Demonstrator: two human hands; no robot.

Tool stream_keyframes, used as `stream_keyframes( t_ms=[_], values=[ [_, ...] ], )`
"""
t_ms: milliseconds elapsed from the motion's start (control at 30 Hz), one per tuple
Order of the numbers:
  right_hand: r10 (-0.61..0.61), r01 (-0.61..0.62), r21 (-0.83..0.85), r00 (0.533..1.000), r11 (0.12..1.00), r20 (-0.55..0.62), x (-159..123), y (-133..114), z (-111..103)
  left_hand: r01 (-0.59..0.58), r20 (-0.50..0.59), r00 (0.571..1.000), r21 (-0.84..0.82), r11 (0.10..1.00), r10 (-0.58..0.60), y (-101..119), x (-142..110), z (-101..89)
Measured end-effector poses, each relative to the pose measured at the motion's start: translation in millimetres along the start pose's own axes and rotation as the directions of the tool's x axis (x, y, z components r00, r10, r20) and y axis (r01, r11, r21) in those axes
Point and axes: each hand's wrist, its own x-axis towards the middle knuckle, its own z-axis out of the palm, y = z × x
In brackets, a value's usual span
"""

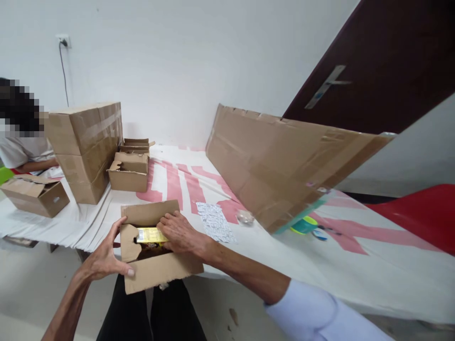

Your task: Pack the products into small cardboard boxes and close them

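Note:
An open cardboard box (161, 273) with raised flaps sits at the table's front edge, close to my lap. My left hand (103, 258) grips its left side, thumb on the front flap and fingers along the outside. Inside the box shows a small yellow pack (151, 234) with a barcode on its left end; darker printed surfaces lie beneath it. My right hand (181, 233) reaches in from the right, its bent fingers closed over the pack's right end. The fingertips are partly hidden. A sheet of printed labels (215, 221) lies to the right of the box.
Taped cartons (90, 151) are stacked at the left, with smaller open boxes (128, 173) beside them. Another box (35, 194) stands near a seated person (26, 147). A large cardboard panel (277, 163) leans at the right, near a tape roll (245, 217) and a green container (304, 225).

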Motion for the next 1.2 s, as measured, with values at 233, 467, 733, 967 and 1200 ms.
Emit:
stream_keyframes(
  t_ms=[233, 467, 733, 967, 1200],
  values=[
    [0.108, 0.184, 0.554, 0.885, 0.812, -0.453, -33, 21, -33, -0.039, -0.015, 0.999, -0.046, 0.998, 0.039, -11, 14, -10.8],
    [0.315, 0.302, 0.854, 0.835, 0.423, -0.451, -32, 47, -61, -0.110, 0.008, 0.994, 0.071, 0.991, 0.110, 7, 41, -19.8],
    [0.373, 0.310, 0.938, 0.861, 0.153, -0.346, -13, 45, -56, -0.231, -0.107, 0.966, 0.051, 0.972, 0.236, 54, 24, -16.7],
    [0.480, 0.391, 0.919, 0.798, 0.048, -0.364, 0, 23, -56, -0.244, -0.403, 0.895, -0.083, 0.966, 0.191, 66, 31, 2.0],
    [0.569, 0.423, 0.895, 0.774, -0.140, -0.277, 2, 0, -53, -0.298, -0.315, 0.931, -0.364, 0.883, 0.184, 81, 42, 13.8]
  ],
)
